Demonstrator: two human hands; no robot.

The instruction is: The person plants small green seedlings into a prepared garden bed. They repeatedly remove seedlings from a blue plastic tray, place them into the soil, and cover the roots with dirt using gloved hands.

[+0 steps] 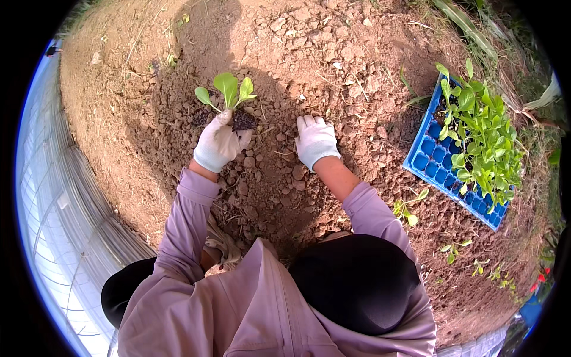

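My left hand (219, 140), in a white glove, holds a leafy green seedling (228, 91) by its base, with the dark root plug (244, 120) beside the fingers. My right hand (316, 139), gloved the same way, presses its fingertips into the loose brown soil (267, 178) to the right; the fingertips are partly hidden, and nothing shows in its grasp. A blue plastic cell tray (418, 161) lies tilted on the ground at the right, many seedlings (484, 134) in its far cells and several cells without plants at its near left side.
Seedlings stand in the soil in a row (453, 251) below the tray, one (407, 210) close to my right sleeve. Translucent plastic sheeting (71, 209) runs along the left edge. Grass and long leaves (468, 29) border the upper right. My knees are close below my hands.
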